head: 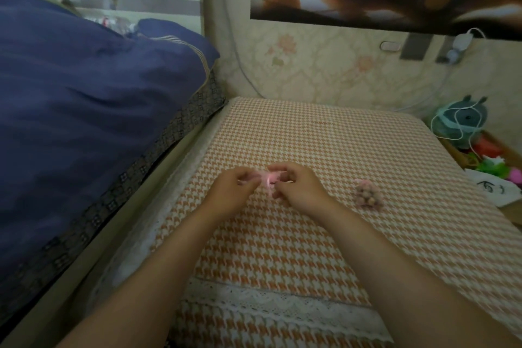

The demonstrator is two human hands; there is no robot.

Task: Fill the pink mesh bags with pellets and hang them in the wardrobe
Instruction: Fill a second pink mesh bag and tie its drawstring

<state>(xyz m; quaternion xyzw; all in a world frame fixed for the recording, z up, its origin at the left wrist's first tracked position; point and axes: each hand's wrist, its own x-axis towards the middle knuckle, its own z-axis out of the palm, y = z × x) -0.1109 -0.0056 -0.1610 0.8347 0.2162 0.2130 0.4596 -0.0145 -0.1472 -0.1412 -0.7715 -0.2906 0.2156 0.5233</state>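
Observation:
A small pink mesh bag (pixel 267 180) is held just above the houndstooth-covered table (pixel 324 150), between my two hands. My left hand (pixel 236 188) pinches its left side with curled fingers. My right hand (pixel 293 186) pinches its right side, and most of the bag is hidden behind my fingers. A second pink mesh bag (pixel 367 195), filled with brownish pellets and drawn shut, lies on the cloth to the right of my right hand, apart from it.
A blue quilt (pixel 84 110) covers the bed along the table's left edge. At the right edge stand a teal plush toy (pixel 459 118) with white cord and a box of colourful items (pixel 497 164). A wallpapered wall with a poster rises behind.

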